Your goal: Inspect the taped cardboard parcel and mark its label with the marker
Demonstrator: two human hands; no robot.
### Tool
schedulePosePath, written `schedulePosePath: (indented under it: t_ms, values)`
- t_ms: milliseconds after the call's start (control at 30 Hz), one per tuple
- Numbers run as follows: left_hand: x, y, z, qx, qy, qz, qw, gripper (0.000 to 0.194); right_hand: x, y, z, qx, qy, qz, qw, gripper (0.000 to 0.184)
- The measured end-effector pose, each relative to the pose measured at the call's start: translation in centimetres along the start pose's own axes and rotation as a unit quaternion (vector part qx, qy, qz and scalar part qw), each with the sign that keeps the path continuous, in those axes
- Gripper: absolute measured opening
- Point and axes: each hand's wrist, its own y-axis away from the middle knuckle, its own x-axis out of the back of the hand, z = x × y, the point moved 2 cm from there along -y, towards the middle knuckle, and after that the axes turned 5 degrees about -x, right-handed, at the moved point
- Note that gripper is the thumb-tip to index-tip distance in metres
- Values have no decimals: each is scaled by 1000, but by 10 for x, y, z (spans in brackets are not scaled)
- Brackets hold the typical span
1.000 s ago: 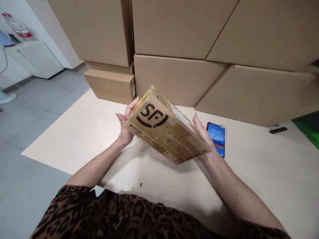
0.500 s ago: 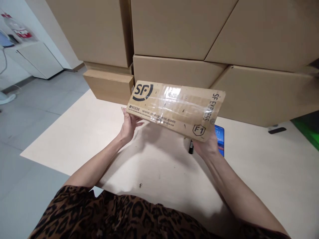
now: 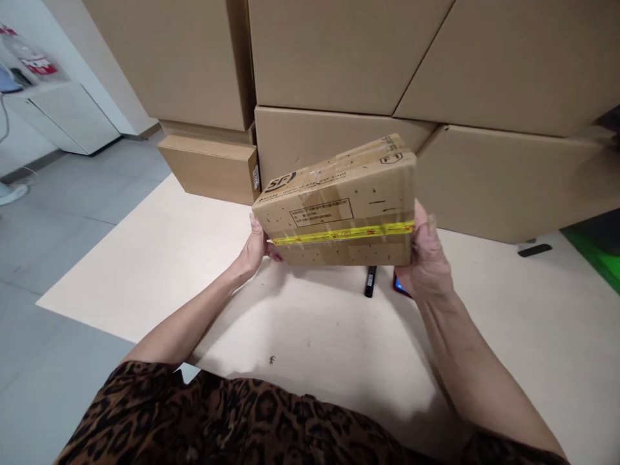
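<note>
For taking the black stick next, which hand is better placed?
Probably the right hand: it appears nearer the black stick than the left hand. However, both hands hold the carton.

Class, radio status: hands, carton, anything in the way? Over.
Left hand, right hand: gripping carton at opposite ends. Carton: raised above table, yellow-taped side facing wearer. Possibly in the way: black stick, phone, partly hidden.

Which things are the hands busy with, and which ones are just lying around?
Busy with:
- SF box, with yellow tape along its side
- left hand and right hand, one holding each end

Just lying around, it seems:
- black stick-shaped thing
- what looks like a phone, mostly hidden
- flat box
- big boxes behind
- bottle
</note>
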Motion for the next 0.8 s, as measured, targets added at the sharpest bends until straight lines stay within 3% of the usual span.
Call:
schedulePosePath:
  t_ms: [100,267,400,533,800]
  values:
    - [3,-1,2,-2,-4,12,1000,111,3,1,-4,42,-5,13,999,83]
    - [1,-1,-1,-25,9,20,999,101,-2,-1,0,8,10,57,998,77]
    - [-13,3,7,-40,63,-61,995,98,-9,-2,6,-14,-1,75,997,63]
    - [-25,8,23,-63,125,-128,982,100,-14,-4,9,-51,-27,47,997,48]
    - [-4,3,13,-126,74,-105,984,78,-9,-9,20,-158,-100,64,980,54]
